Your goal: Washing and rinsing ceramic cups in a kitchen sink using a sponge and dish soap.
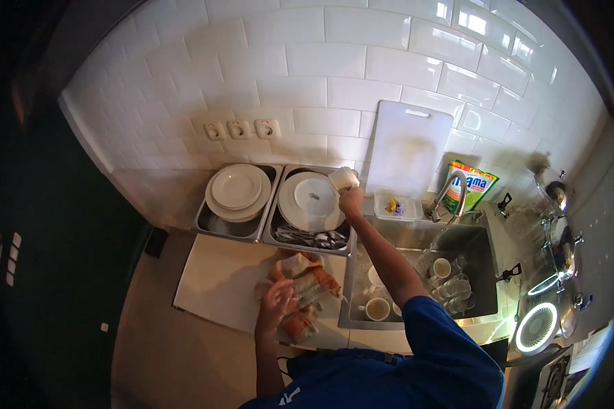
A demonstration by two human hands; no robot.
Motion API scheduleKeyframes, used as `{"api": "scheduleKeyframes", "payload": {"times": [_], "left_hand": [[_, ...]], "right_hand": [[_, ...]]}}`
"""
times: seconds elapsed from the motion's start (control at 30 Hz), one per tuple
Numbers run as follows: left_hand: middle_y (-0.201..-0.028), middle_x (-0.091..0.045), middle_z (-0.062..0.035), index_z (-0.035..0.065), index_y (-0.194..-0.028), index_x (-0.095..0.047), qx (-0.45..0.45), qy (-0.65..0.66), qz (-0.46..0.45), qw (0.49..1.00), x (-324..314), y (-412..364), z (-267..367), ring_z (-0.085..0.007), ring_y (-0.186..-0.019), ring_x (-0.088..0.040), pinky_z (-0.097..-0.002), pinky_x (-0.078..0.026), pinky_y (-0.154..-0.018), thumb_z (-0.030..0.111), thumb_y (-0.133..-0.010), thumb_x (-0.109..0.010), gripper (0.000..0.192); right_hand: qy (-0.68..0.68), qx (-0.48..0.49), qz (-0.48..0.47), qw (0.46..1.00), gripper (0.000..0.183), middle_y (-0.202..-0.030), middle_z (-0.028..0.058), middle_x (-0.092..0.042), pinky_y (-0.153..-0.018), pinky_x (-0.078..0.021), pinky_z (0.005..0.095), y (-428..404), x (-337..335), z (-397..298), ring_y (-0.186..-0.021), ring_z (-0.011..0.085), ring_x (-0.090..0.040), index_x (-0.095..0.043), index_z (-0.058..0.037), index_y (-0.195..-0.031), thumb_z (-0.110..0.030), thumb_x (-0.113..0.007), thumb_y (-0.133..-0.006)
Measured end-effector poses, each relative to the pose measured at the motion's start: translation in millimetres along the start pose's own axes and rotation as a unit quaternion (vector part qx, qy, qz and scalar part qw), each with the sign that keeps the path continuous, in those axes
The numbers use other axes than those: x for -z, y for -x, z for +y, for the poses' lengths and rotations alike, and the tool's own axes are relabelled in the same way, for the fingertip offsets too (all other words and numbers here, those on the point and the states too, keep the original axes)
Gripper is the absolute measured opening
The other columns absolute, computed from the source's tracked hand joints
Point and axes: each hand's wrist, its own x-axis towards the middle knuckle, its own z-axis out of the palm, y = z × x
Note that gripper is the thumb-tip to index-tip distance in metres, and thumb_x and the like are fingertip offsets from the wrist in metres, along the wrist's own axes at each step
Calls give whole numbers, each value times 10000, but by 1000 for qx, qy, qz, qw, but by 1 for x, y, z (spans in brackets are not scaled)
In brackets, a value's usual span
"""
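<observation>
My right hand (351, 200) is closed on a white cup (343, 178) at the back right corner of a steel pan (267, 236) with plates (289, 204) and cutlery (312, 238). My left hand (278, 301) hovers at or touches the left side of a crumpled orange-and-white cloth (307, 286) on the white board; its fingers look apart and blurred. In the sink (396, 240), white cups (377, 309) lie at the left and another cup (441, 267) with several drinking glasses (451, 288) at the right. Water runs from the faucet (460, 191).
Another steel pan (199, 225) holds stacked white plates (236, 187). Behind the sink stand a clear container (384, 214) with a yellow-and-purple scourer, a detergent pouch (469, 186) and a leaning cutting board (409, 148). A lit round fan (536, 328) is at the right.
</observation>
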Motion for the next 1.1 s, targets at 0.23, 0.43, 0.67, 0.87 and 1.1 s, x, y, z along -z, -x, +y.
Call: {"api": "scheduleKeyframes", "payload": {"times": [0.23, 0.43, 0.67, 0.87, 1.1], "left_hand": [[-952, -566, -90, 8, -1045, -523, -37, 8, -13, 999, 11, -19, 19, -143, -846, -557, -277, -447, -763, 270, -848, -549, 329], [-947, -570, -92, 2, -1055, -509, -14, -9, -37, 999, 14, -56, 40, -138, -847, -557, -269, -443, -775, 228, -856, -539, 303], [-966, -570, -90, -12, -1072, -485, -83, -15, -152, 985, -15, -138, 54, -141, -870, -550, -275, -439, -798, 173, -864, -522, 281], [-870, -600, -99, 10, -1011, -530, -187, -120, -128, 967, -26, -226, 34, -158, -817, -588, -270, -464, -688, 204, -814, -580, 281], [-887, -601, -174, 11, -982, -540, -259, -289, -67, 919, -50, -331, 11, -273, -840, -596, -351, -475, -721, 183, -732, -628, 316]], "right_hand": [[93, 0, -52, 994, 239, -904, 289, -556, -749, -444, 435, -34, -15, 16, -861, 409, -549, -480, 78, -916, -80, -516, -741], [286, 48, -108, 951, 300, -916, 231, -581, -762, -478, 341, -32, -34, 5, -891, 312, -586, -479, 67, -970, -77, -564, -721], [256, 9, -63, 965, 408, -995, 253, -547, -771, -475, 332, -45, -35, 14, -920, 304, -582, -394, 82, -1031, -84, -588, -712], [112, -151, -64, 980, 522, -1014, 265, -534, -808, -459, 378, -39, -41, -7, -948, 338, -563, -327, 45, -1087, -32, -621, -662], [147, -92, -139, 975, 478, -807, 267, -576, -521, -507, 360, -37, -45, 10, -645, 307, -620, -298, 178, -1005, -88, -579, -724]]}}
